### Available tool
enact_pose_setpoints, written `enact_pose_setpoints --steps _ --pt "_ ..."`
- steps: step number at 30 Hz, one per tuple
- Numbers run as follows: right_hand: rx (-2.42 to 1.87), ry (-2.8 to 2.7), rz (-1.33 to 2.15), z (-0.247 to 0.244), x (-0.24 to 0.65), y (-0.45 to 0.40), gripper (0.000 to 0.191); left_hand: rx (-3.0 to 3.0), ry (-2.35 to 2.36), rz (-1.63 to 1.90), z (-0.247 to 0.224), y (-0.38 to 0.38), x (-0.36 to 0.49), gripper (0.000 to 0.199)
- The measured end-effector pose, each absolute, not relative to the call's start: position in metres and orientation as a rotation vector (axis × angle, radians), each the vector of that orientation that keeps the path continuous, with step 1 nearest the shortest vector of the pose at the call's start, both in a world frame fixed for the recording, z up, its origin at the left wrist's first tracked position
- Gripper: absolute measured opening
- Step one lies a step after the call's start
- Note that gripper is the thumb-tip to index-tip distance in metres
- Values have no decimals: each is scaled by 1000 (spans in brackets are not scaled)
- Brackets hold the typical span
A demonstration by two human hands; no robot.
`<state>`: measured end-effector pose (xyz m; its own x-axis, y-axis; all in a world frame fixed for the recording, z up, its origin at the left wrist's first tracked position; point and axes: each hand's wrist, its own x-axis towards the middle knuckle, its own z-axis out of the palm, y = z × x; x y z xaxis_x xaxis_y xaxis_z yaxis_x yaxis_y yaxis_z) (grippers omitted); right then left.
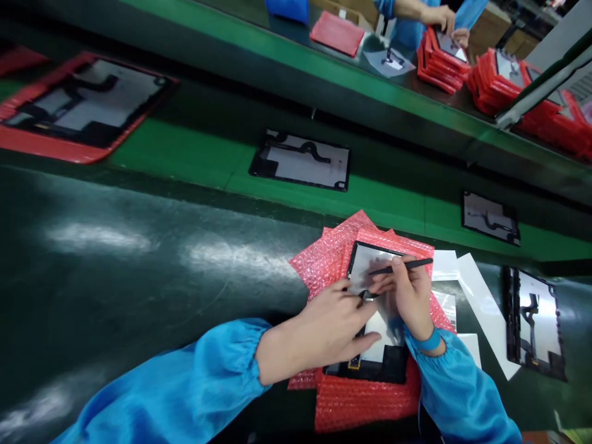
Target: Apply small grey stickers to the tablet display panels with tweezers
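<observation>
A tablet screen panel (382, 333) with a silvery back, black edges and a black flex cable lies on a stack of red bubble-wrap bags (365, 401). My left hand (324, 324) reaches over the panel from the left. Its fingertips rest near the dark cable at the panel's middle, with thumb and fingers apart. In my right hand (411, 296), a slim black pair of tweezers (419, 263) is held like a pen, its tip over the panel's upper part. My left hand hides part of the panel's left side and cable.
Screen panels lie on the green strip behind, one (300, 160) at the centre, another (490, 217) rightward. White sheets (488, 314) and a further panel (536, 324) sit to my right. Across the bench, a co-worker's hands (439, 18) touch stacked red bags (441, 65).
</observation>
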<state>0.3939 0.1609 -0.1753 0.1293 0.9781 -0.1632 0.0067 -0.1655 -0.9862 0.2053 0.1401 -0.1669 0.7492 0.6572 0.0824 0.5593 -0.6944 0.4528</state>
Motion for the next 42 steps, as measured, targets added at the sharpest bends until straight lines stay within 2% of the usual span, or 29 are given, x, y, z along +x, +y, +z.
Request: enact_pose_setpoints --steps 5,7,15,22,28,36,42 --pt "-1425 -995 1152 -171 431 130 42 2219 1487 122 -168 131 181 35" --pt "-1439 -1007 1167 -180 440 119 43 2128 1474 128 -172 129 177 29" --pt "-1362 -883 1114 -215 444 103 41 1766 1382 555 -161 115 198 21" --pt "-1239 -745 1078 -226 446 104 41 2080 1614 566 -146 110 220 14" --pt "-1164 -668 1061 -234 447 102 41 1829 1441 564 -138 106 228 17" --pt "-1144 -690 1068 -238 446 99 39 1442 1216 596 -163 127 215 30" --pt "-1037 -585 1028 -239 450 106 36 1565 1317 929 -170 121 199 21"
